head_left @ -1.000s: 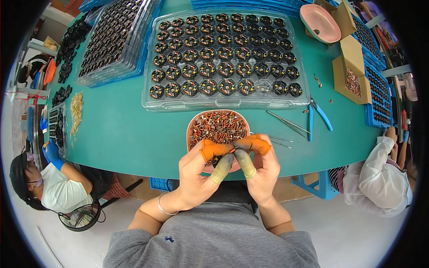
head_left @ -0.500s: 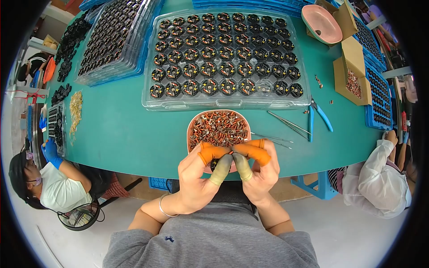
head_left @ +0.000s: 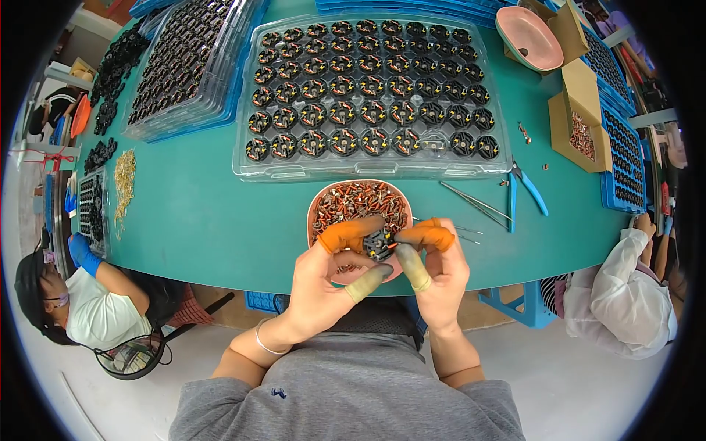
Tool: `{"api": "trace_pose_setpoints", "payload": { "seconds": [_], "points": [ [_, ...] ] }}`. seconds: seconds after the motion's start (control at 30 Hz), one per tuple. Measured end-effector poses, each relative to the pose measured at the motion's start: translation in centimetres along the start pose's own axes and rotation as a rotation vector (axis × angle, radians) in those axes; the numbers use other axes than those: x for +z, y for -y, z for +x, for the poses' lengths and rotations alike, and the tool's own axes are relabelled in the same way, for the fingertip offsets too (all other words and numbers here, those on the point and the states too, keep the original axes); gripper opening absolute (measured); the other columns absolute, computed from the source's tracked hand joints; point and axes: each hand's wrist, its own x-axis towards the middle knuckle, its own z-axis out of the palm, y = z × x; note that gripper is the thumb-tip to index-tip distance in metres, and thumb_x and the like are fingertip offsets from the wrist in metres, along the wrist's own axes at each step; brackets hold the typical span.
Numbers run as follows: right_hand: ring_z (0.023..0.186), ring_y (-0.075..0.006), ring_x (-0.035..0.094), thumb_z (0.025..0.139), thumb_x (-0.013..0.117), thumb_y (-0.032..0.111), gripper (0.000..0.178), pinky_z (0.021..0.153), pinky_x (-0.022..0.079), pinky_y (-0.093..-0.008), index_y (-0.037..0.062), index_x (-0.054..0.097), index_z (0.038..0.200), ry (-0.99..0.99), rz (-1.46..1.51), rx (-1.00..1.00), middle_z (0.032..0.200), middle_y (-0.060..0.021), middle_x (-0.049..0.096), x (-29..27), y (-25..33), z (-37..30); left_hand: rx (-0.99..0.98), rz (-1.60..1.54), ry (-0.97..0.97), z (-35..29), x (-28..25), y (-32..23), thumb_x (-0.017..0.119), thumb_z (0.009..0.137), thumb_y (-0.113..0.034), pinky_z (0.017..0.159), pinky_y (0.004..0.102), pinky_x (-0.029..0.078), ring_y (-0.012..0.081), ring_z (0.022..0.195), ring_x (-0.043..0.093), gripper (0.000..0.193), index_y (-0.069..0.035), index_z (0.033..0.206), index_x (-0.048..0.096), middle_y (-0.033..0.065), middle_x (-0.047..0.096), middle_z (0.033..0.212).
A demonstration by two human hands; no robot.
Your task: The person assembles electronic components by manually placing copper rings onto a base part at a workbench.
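Above the pink bowl, my left hand grips a round black plastic part with yellow bits on it, between orange-covered fingers and a pale-covered thumb. My right hand, in similar finger covers, pinches a small orange-red component at that part's right side. Whether the component is seated in the part is too small to tell. Many copper-red components like it fill the bowl. Beyond it lies a clear tray with rows of round black parts, several carrying red and yellow pieces.
Tweezers and blue-handled cutters lie right of the bowl. A cardboard box of components and an oval pink dish stand farther right. Stacked trays and golden pins are left. People sit at both sides.
My hands have drawn slightly apart from a fingertip-to-fingertip pinch. The black part, mostly hidden before, now shows in my left fingers, with the component at its right side.
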Motion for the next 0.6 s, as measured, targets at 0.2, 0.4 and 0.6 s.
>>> {"api": "trace_pose_setpoints", "payload": {
  "seconds": [0.2, 0.4, 0.6],
  "points": [
    [0.081, -0.0139, 0.049, 0.08, 0.064, -0.004, 0.015, 0.072, 0.04, -0.026, -0.0032, 0.06, 0.095, 0.062, 0.013, 0.026, 0.093, -0.0078, 0.051, -0.1, 0.7, -0.2, 0.036, -0.04, 0.021, 0.1, -0.4, 0.7, 0.059, 0.082, 0.013, 0.089, 0.0353, 0.053, 0.0253, 0.105, 0.061, 0.048, 0.004, 0.127, 0.044, 0.0159, 0.055, 0.122],
    [0.08, -0.0139, 0.05, 0.08, 0.064, -0.003, 0.017, 0.071, 0.041, -0.0254, -0.0027, 0.059, 0.096, 0.066, -0.024, 0.012, 0.095, -0.0082, 0.05, -0.1, 0.7, -0.3, 0.042, -0.041, 0.022, 0.0, -0.4, 0.6, 0.06, 0.083, 0.011, 0.086, 0.033, 0.054, 0.0241, 0.103, 0.062, 0.048, 0.003, 0.127, 0.044, 0.0164, 0.054, 0.124],
    [0.08, -0.0138, 0.05, 0.08, 0.065, -0.003, 0.017, 0.07, 0.041, -0.0248, -0.0022, 0.059, 0.096, 0.059, -0.077, -0.037, 0.095, -0.0081, 0.05, 0.2, 0.9, -0.2, 0.227, 0.192, 0.012, -0.1, -0.7, 0.9, 0.063, 0.081, 0.009, 0.08, 0.0287, 0.055, 0.0208, 0.1, 0.063, 0.046, 0.005, 0.124, 0.045, 0.0157, 0.055, 0.124]
  ]
}}
